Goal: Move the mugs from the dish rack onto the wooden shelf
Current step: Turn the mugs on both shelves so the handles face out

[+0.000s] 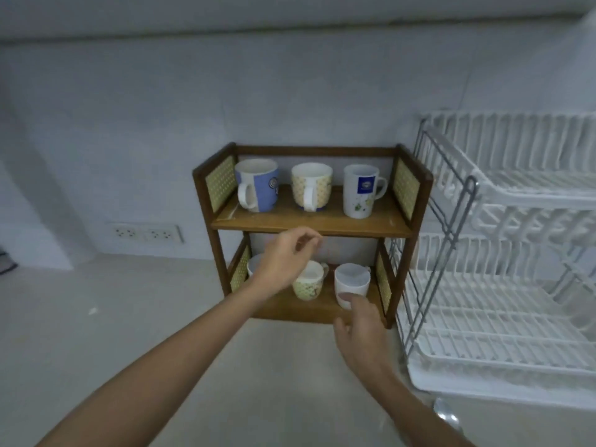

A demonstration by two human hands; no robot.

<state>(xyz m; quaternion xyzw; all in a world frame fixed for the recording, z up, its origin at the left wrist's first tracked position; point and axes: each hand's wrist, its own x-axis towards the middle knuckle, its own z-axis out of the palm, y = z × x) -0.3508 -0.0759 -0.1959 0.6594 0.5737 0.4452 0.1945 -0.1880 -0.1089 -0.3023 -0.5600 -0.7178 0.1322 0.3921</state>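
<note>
Your left hand (283, 256) hangs in front of the gap between the two boards of the wooden shelf (311, 221), its grip loosely curled with thumb and fingertips close together and nothing between them. Just behind and below that grip, on the lower board, a white mug (253, 264) is mostly hidden by your wrist, and a floral cup (308, 283) sits just to the right of it.

Your right hand (358, 330) reaches toward the lower board, its grip spread apart, with one fingertip (346, 297) touching the front of the plain white mug (351, 282); the fingers do not close around it.

Above your left grip, the upper board carries three mugs upright in a row: a blue and white mug (258, 185), a yellow patterned mug (311, 185) with its handle facing you, and a tall white mug with a blue badge (361, 191).

To the right of your right grip, the white two-tier dish rack (503, 259) stands on the pale worktop (129, 317), just beside the shelf. A double wall socket (146, 233) sits well to the left of your left grip.
</note>
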